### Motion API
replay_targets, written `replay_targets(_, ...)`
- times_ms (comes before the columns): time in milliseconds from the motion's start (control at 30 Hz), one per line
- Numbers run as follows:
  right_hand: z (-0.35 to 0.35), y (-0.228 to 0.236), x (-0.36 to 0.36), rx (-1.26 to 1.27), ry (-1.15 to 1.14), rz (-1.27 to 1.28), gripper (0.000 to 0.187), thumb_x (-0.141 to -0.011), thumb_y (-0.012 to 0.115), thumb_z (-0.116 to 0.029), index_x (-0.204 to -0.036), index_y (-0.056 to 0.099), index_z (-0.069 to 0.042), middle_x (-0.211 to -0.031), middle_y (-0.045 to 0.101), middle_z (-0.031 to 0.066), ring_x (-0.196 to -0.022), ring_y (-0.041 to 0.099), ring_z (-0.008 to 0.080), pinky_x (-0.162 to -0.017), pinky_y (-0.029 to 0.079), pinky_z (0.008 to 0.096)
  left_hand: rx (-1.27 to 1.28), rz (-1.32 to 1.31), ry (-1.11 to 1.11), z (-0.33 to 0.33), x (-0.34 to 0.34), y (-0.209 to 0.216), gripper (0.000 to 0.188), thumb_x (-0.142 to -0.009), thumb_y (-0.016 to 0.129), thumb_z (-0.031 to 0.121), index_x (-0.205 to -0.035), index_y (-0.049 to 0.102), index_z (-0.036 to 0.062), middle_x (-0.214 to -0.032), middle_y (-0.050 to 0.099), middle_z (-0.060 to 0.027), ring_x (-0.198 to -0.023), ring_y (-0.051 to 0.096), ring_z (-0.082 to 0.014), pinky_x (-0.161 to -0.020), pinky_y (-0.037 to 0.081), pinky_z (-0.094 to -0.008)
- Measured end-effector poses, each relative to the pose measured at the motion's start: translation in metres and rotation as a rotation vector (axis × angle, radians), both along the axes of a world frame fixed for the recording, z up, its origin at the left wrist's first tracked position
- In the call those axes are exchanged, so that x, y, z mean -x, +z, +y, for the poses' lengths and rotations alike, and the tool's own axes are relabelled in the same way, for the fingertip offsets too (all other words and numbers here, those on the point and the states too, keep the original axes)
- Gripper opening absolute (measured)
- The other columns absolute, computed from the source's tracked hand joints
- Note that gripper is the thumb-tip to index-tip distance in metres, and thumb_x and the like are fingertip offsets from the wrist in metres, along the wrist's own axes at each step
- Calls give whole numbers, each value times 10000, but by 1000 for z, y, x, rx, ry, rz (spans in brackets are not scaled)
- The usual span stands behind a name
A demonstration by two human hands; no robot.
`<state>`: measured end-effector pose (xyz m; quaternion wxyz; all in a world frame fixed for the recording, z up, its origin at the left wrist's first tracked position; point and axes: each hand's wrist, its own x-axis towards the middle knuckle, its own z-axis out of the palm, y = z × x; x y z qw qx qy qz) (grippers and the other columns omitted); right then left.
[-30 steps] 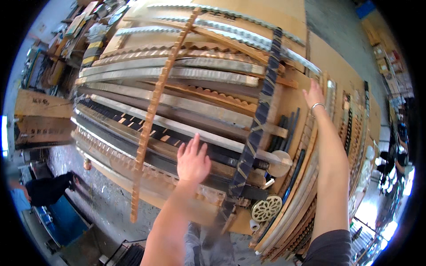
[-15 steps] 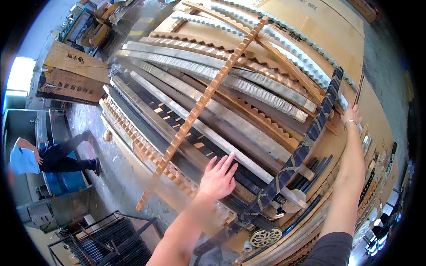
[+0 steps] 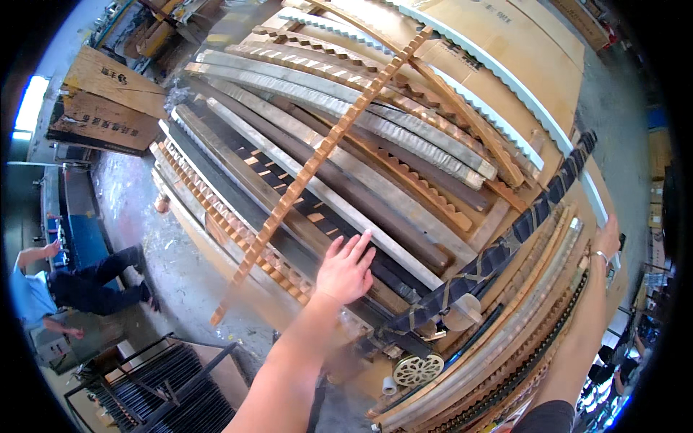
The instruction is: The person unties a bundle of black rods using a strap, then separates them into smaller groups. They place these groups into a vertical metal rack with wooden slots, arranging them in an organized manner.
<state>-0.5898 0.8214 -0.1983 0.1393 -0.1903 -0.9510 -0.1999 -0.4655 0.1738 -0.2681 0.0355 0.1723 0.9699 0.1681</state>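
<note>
- Notched wooden strip [image 3: 332,144], left of centre in the frame: lies slantwise across the bars
- Left hand [image 3: 346,274], lower middle: fingers spread, gripping nothing; fingertips over the pale bar [image 3: 263,144], can't tell if touching
- Dark wrapped bar [image 3: 499,252], right of centre: slants up to the white wavy strip
- White wavy strip [image 3: 521,92], top centre to right side: probably light, stiffish but whippy over that length; wavy edge may chip; I'd take it near both ends
- Right hand [image 3: 608,237], far right: looks closed on the strip's lower end, fingertips unclear
</note>
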Motion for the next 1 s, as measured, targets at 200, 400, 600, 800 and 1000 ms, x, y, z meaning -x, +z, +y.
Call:
replay_targets(200,35,89,-83,-142,-143,4,418,-783,653,-112,-1166,488,-148,-1032,643,125,-925,629,360,-750,493,470,-23,6,-13,-2,-3,-4,380,-724,595,191,-1090,645,102,-1398,438,-100,-1222,479,-223,-1053,330,-452)
replay_targets(400,44,140,-102,-106,-364,-150,437,-810,654,-260,-1216,515,-177,-1068,647,155,-975,621,377,-784,490,493,-77,24,6,-6,-4,-8,361,-740,606,200,-1082,647,92,-1400,434,-103,-1228,470,-223,-1060,325,-453)
replay_targets(600,60,219,-121,-139,-349,-142,534,-806,673,-321,-1277,510,-130,-1113,621,222,-995,613,394,-826,483,482,-58,-12,-6,-11,-6,-7,372,-792,577,245,-1116,632,72,-1415,414,-111,-1249,447,-235,-1077,298,-457)
replay_targets(800,-115,139,-209,518,-253,-118,332,-840,664,-362,-888,586,-43,-671,593,29,-555,573,136,-497,450,324,-76,-70,-31,-8,-6,-7,454,-838,560,322,-1216,571,73,-1448,371,-128,-1278,408,-252,-1092,267,-459)
replay_targets(1000,-539,86,-258,2083,-430,264,105,-875,631,-122,-867,532,-88,-625,508,-23,-477,471,74,-416,392,243,-562,33,-8,-55,-6,9,689,-775,707,238,-1367,399,67,-1454,341,-164,-1357,280,-376,-1107,236,-491)
